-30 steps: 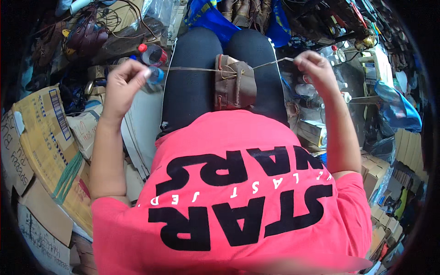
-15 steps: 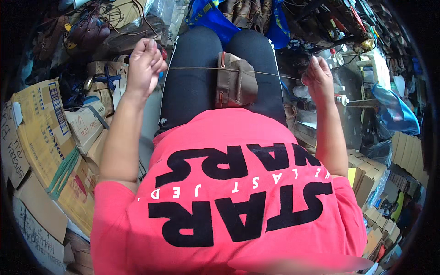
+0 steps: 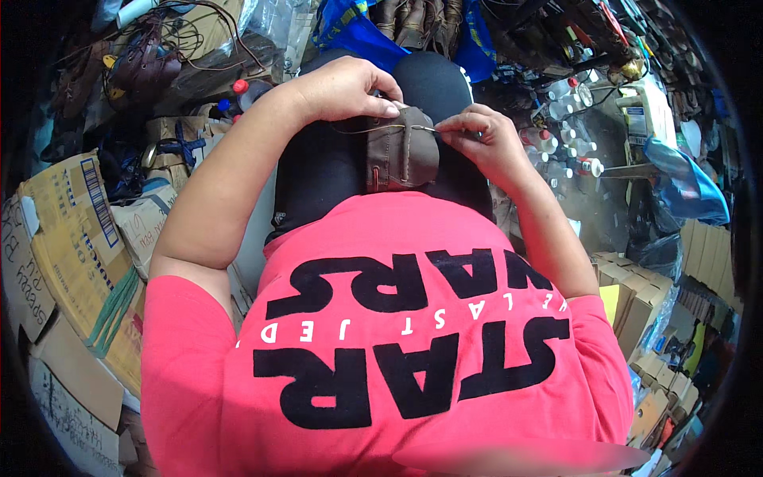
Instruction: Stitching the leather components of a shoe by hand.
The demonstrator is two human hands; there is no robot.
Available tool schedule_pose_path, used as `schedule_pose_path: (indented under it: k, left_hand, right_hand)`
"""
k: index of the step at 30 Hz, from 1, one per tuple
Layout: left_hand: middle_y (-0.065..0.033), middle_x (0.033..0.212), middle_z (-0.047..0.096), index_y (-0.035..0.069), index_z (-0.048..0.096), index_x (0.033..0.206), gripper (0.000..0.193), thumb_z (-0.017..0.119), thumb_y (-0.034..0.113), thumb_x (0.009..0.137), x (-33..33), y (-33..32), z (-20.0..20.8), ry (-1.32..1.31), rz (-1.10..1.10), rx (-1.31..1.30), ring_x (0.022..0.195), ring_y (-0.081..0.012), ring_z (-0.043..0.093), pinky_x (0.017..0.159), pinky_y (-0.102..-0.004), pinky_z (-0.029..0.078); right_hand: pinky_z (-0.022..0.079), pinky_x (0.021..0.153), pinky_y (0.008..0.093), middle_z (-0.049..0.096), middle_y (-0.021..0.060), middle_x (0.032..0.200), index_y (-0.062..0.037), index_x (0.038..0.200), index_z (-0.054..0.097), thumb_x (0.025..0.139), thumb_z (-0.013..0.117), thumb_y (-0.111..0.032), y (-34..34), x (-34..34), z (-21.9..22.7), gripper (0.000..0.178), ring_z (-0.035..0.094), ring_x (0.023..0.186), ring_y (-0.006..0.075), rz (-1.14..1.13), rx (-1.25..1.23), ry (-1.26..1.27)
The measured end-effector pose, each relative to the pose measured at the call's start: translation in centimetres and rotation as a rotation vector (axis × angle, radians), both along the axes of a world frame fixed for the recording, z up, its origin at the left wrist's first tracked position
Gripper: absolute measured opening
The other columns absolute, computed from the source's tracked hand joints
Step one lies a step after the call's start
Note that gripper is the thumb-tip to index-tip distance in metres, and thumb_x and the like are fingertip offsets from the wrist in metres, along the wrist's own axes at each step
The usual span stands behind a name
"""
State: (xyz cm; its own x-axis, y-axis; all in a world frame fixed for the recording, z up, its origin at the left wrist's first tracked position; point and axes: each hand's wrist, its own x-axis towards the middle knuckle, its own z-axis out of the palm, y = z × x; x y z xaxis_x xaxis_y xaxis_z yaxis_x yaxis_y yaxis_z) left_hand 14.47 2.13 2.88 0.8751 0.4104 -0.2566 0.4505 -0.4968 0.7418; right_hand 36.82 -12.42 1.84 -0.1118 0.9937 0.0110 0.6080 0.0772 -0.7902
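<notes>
On my thighs lies a brown leather shoe upper (image 3: 403,163) with a stitched seam down its middle and a reddish-orange lace at its left edge. My left hand (image 3: 362,89) reaches over its far end, thumb and fingers closed on the leather. From the right, my right hand (image 3: 479,133) pinches a thin, pale needle (image 3: 427,128) that points left across the upper. A tan thread (image 3: 367,129) runs over the leather below my left thumb and loops out to the left. The left fingertips are partly hidden behind the shoe upper.
Cardboard boxes (image 3: 79,215) are stacked at the left, one with a green cord bundle (image 3: 114,314). Several plastic bottles (image 3: 568,143) lie at the right, near a blue plastic bag (image 3: 685,187). Ahead of my knees, a blue bag (image 3: 358,36) holds more brown leather pieces (image 3: 421,24).
Both hands have come inward from wide apart, where the thread was stretched between them, to the shoe upper. The thread has gone slack, and the left hand now grips the leather.
</notes>
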Motion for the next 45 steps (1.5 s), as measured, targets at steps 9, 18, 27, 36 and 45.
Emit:
schedule_pose_path:
  k: [9, 18, 27, 36, 45]
  left_hand:
    - [-0.0121, 0.093, 0.07, 0.009, 0.072, 0.099, 0.029, 0.072, 0.031, 0.079, 0.0, -0.3, -0.4, -0.065, 0.009, 0.049, 0.09, -0.0277, 0.066, 0.081, -0.0351, 0.049]
    - [-0.011, 0.09, 0.069, 0.008, 0.072, 0.097, 0.026, 0.075, 0.024, 0.077, -0.2, -0.2, -1.2, -0.151, 0.01, 0.015, 0.085, -0.024, 0.065, 0.077, -0.0329, 0.049]
    - [-0.0071, 0.079, 0.06, 0.002, 0.062, 0.082, 0.015, 0.074, 0.008, 0.074, 0.0, -0.8, -2.5, -0.274, 0.048, 0.067, 0.08, -0.02, 0.058, 0.073, -0.0314, 0.045]
    - [-0.0054, 0.075, 0.057, 0.002, 0.058, 0.079, 0.017, 0.073, 0.007, 0.075, -0.4, -1.3, -3.0, -0.363, 0.081, -0.055, 0.077, -0.0165, 0.054, 0.072, -0.0296, 0.043]
    - [-0.0064, 0.089, 0.057, 0.004, 0.066, 0.096, 0.017, 0.065, 0.002, 0.08, -1.7, -3.6, -2.5, -0.528, 0.287, 0.342, 0.082, -0.0182, 0.055, 0.077, -0.0319, 0.045]
  right_hand:
    - [0.047, 0.063, 0.0286, 0.059, 0.0055, 0.075, -0.0116, 0.095, 0.074, 0.079, 0.073, -0.009, 1.2, -0.4, 0.3, 0.016, 0.059, 0.07, 0.0149, 0.048, 0.013, 0.003]
    - [0.048, 0.071, 0.0291, 0.064, 0.0035, 0.081, -0.0115, 0.093, 0.075, 0.078, 0.074, -0.009, 2.5, 0.1, -1.3, 0.015, 0.061, 0.076, 0.0155, 0.11, -0.025, 0.095]
    - [0.043, 0.078, 0.0308, 0.069, 0.0, 0.079, -0.0131, 0.088, 0.074, 0.077, 0.075, -0.014, 3.2, -0.9, -1.9, 0.01, 0.058, 0.079, 0.016, 0.13, 0.078, -0.044]
    - [0.043, 0.075, 0.0318, 0.067, 0.0016, 0.08, -0.0129, 0.085, 0.074, 0.077, 0.076, -0.016, 3.7, -0.3, -2.7, 0.009, 0.058, 0.079, 0.0164, 0.172, 0.035, 0.088]
    - [0.041, 0.068, 0.0359, 0.057, 0.0032, 0.075, -0.015, 0.094, 0.072, 0.075, 0.074, -0.013, 0.6, -1.8, -1.3, 0.018, 0.056, 0.074, 0.0228, 0.115, 0.23, -0.091]
